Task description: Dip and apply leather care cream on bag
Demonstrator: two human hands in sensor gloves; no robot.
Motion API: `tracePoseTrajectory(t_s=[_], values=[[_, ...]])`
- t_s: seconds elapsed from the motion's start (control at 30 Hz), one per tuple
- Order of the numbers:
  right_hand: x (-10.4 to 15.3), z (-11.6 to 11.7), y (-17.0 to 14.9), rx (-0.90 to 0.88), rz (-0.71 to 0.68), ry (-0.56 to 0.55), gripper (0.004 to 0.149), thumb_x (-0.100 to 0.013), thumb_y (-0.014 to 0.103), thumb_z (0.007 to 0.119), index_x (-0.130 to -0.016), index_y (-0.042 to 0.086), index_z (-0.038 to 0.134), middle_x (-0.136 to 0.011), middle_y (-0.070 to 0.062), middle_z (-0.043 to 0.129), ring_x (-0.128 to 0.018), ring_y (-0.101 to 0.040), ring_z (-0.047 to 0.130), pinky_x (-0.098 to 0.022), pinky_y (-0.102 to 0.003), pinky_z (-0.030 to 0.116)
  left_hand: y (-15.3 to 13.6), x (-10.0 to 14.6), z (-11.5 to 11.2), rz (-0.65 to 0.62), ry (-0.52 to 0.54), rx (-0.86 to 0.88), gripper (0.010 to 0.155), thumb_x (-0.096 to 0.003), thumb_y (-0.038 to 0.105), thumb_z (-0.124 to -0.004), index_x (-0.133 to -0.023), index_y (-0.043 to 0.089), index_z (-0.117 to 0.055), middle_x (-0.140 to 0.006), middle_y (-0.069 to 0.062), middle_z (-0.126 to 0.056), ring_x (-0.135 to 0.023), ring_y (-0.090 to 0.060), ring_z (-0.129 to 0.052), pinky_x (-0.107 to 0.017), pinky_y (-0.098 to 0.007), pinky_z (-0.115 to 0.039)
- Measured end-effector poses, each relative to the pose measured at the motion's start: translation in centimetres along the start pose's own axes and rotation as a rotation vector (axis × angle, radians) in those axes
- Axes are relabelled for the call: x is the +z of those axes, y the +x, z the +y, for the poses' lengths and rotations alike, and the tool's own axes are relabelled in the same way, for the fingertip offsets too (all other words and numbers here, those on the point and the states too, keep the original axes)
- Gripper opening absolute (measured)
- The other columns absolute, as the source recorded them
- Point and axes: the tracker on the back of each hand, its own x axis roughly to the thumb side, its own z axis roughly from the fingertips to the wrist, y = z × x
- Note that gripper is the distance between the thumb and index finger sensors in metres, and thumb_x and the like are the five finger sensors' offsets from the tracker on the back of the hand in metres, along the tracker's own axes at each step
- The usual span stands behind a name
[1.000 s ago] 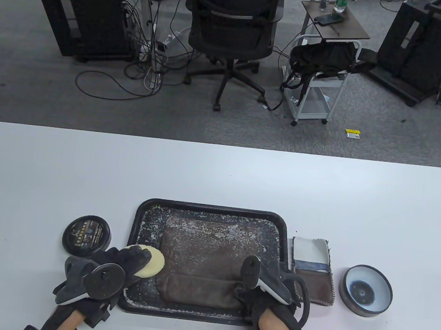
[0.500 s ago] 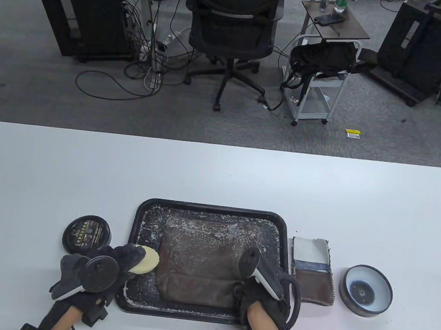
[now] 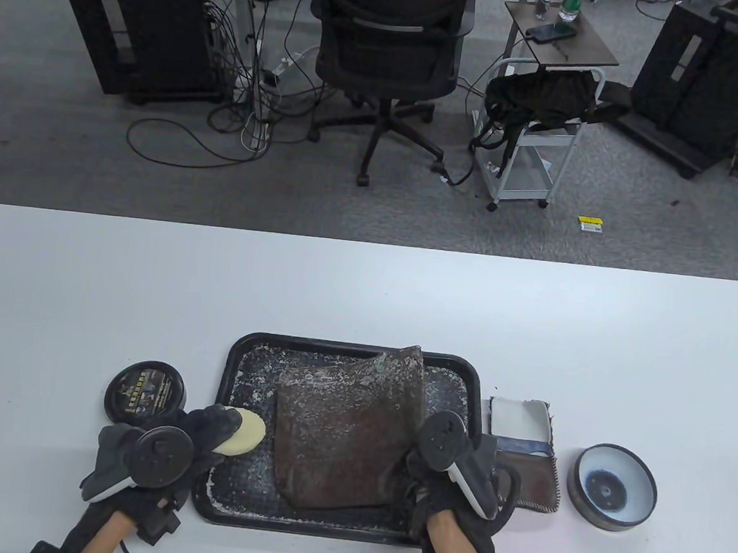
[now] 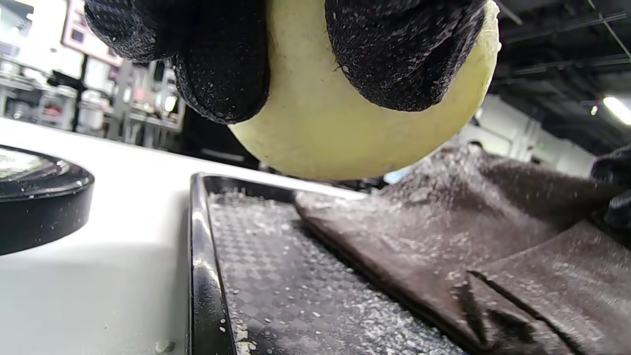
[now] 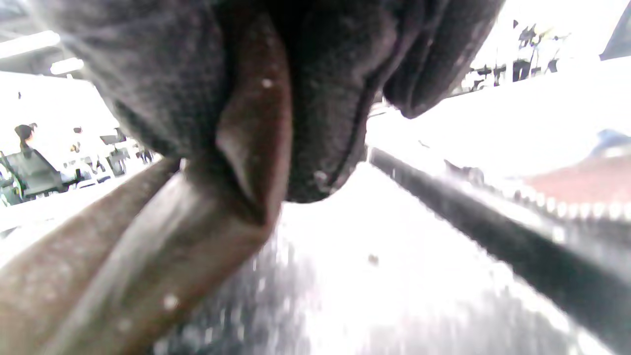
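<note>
A brown leather bag (image 3: 345, 436), speckled with white cream, lies in a black tray (image 3: 242, 356). Its right side is lifted off the tray. My right hand (image 3: 420, 471) grips the bag's near right edge and holds it up; the right wrist view shows my fingers (image 5: 315, 98) pinching brown leather (image 5: 162, 246). My left hand (image 3: 200, 433) holds a round yellow sponge (image 3: 242, 433) above the tray's left edge, off the bag. The left wrist view shows my fingers (image 4: 399, 54) around the sponge (image 4: 340, 133), with the bag (image 4: 443, 231) to the right. The open cream tin (image 3: 614, 486) stands far right.
The tin's black lid (image 3: 146, 392) lies left of the tray. A small brown pouch with a white cloth (image 3: 524, 451) lies between the tray and the tin. The tray floor carries white crumbs. The table's near edge is close behind my wrists.
My right hand has lifted the bag's right side, so it now stands tilted up off the tray. My left hand with the sponge has drawn back slightly to the left.
</note>
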Motion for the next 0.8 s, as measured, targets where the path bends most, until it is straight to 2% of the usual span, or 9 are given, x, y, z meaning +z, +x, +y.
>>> tracePoseTrajectory(t_s=[0.3,0.8], values=[[0.4,-6.1,-1.3,0.042,0.027,-0.159,0.037,-0.03,0.032,0.095,-0.061,0.012,0.09,-0.076,-0.008,0.094,-0.036,-0.012,0.108,-0.052,-0.045,0.087,0.0,0.1,0.1,-0.003,0.008,0.005,0.056,-0.0351,0.037,-0.088,-0.09,0.036,-0.077,-0.094,0.006,-0.081,-0.065,-0.028,-0.094,-0.05,-0.043,-0.079],[1.3,-11.6,-4.0,0.201,0.09,-0.322,0.037,-0.029,0.033,0.096,-0.059,0.011,0.092,-0.071,-0.008,0.097,-0.03,-0.01,0.109,-0.048,-0.042,0.092,-0.4,0.1,-0.1,0.016,0.0,0.013,0.055,-0.0351,0.037,-0.088,-0.09,0.037,-0.078,-0.094,0.006,-0.081,-0.065,-0.028,-0.094,-0.05,-0.043,-0.079]])
